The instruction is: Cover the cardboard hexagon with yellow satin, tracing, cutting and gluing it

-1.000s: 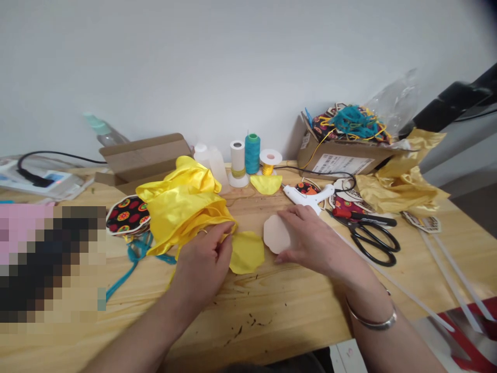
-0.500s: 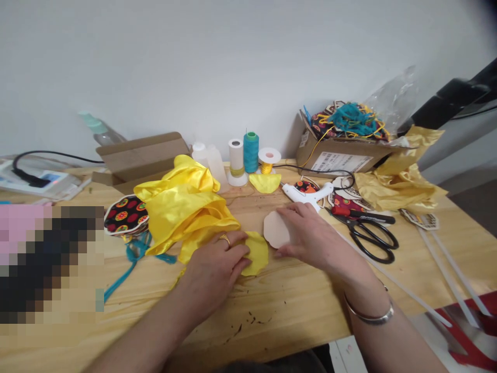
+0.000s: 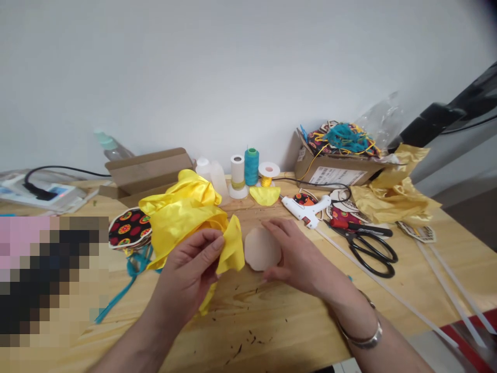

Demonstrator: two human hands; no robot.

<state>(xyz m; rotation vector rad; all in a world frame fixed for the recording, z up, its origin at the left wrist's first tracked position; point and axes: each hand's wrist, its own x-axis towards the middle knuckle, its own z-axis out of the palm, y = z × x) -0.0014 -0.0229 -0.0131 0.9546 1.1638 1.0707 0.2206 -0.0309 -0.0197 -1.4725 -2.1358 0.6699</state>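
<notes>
My left hand pinches a small piece of yellow satin cloth between thumb and forefinger, raised off the table. A narrow strip of yellow shows beneath that hand; whether it belongs to the same piece I cannot tell. Curved around the right side of a beige scalloped disc, my right hand has its thumb at the near edge and its fingers at the far edge. The disc is just right of the yellow piece. A heap of yellow satin lies behind my left hand.
A white glue gun, black-handled scissors and a red-capped marker lie to the right. Thread spools stand along the wall. A filled cardboard box is at back right, an opened carton at back left.
My left hand has picked the small yellow cloth piece up from the table and tilted it upright. My right hand and the beige disc have shifted left. The camera view has tipped slightly upward.
</notes>
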